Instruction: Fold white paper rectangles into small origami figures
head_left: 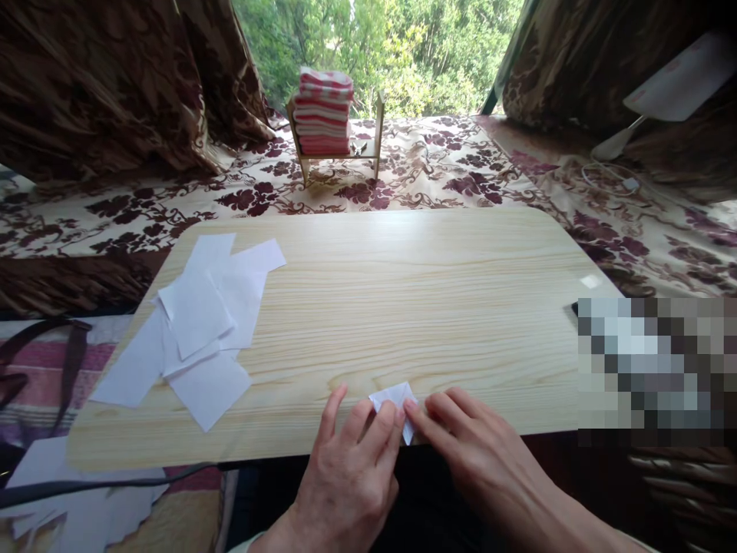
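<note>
A small folded piece of white paper (394,399) lies near the front edge of a light wooden tabletop (403,307). My left hand (351,476) presses its fingertips on the paper's left side. My right hand (472,453) pinches the paper's right side with thumb and forefinger. Both hands meet over the paper, which is partly hidden under the fingers.
A loose pile of white paper squares (196,330) lies on the table's left part. Behind it, on a patterned cloth, a small wooden rack (368,146) holds stacked red and white cloths (323,111). More paper (74,499) and a dark cable (104,484) lie lower left. A blurred patch sits right.
</note>
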Tool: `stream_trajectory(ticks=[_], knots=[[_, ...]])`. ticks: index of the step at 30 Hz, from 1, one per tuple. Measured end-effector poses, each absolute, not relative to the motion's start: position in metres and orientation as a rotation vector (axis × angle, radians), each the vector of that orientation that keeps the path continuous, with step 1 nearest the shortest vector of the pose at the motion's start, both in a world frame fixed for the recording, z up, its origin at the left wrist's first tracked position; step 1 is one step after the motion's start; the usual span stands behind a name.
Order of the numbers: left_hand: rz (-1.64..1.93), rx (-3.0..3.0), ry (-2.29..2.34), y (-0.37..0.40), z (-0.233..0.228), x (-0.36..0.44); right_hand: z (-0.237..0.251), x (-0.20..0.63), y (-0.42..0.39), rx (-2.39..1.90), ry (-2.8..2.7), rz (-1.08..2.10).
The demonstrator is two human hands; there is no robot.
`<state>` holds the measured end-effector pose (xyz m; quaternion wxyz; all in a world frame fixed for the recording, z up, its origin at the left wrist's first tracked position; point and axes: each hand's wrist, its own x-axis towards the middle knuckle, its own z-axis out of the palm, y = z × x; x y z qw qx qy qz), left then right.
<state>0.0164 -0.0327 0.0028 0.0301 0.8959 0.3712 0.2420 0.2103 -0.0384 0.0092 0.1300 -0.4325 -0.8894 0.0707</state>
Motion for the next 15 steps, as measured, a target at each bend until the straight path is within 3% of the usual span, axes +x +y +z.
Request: stream_trajectory(ticks=[15], knots=[[0.645,2.772,1.134,-0.032,0.012,0.016,0.015,0.212,-0.059,-1.183,-2.668,0.154]])
